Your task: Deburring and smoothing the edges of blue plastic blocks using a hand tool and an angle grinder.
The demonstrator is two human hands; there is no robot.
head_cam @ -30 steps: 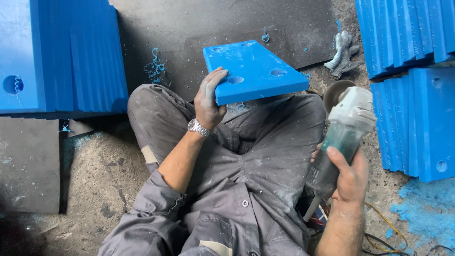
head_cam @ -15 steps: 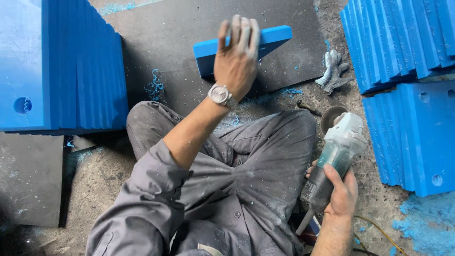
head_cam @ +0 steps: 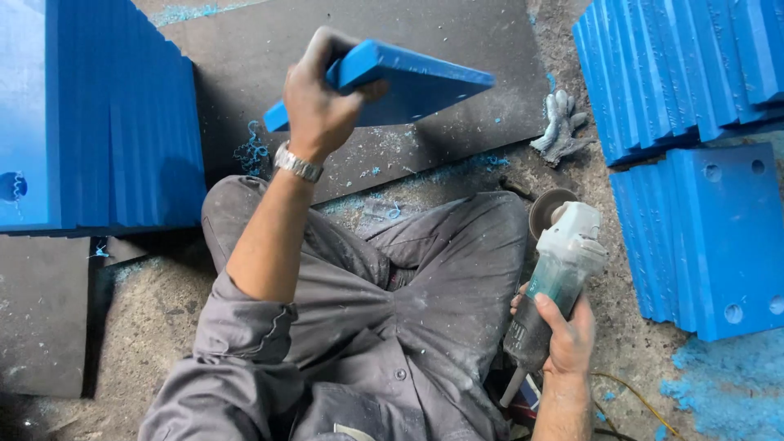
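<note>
Head view: left hand (head_cam: 320, 110) lifts blue plate (head_cam: 392, 86), grinder idle in right hand (head_cam: 567, 343).
Left hand is clamped on the plate's edge, holding it tilted in the air over the dark mat (head_cam: 457, 33); half a second ago the plate sat lower and flatter, fingers spread on top. Right hand is wrapped around the angle grinder (head_cam: 555, 278) beside the right knee, roughly where it was. Blue plate stacks (head_cam: 106, 122) stand left, more right (head_cam: 694, 73). Grey glove (head_cam: 559, 126) lies on the floor.
</note>
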